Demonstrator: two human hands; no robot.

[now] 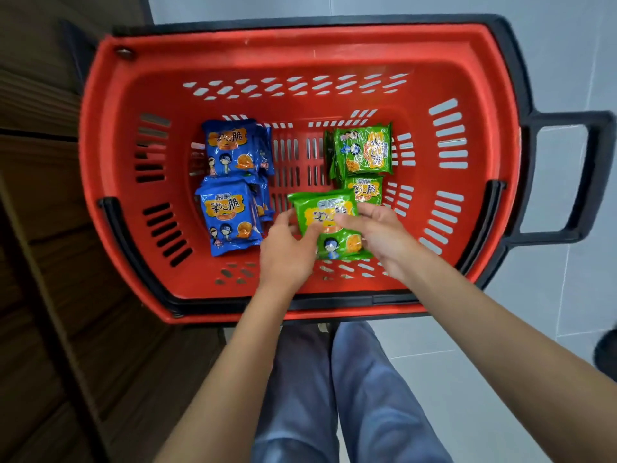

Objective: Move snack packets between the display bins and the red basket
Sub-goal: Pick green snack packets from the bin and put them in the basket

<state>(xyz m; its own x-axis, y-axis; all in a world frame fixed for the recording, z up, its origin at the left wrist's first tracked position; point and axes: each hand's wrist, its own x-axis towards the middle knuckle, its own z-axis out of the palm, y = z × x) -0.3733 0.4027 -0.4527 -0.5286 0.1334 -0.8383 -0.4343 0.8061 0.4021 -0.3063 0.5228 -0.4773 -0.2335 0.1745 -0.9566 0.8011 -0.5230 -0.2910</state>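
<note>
Pinching green packet from both sides: left grip on its left edge, right grip over its top. Lies low in red basket, by the near edge (long side pointing away). Both equally close.

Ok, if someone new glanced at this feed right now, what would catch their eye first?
The big red slotted plastic basket fills the view. Near its front, the left hand and right hand hold one green foil snack packet. Stacks of blue foil packets lie along its left side, other green packets on its right.
</note>
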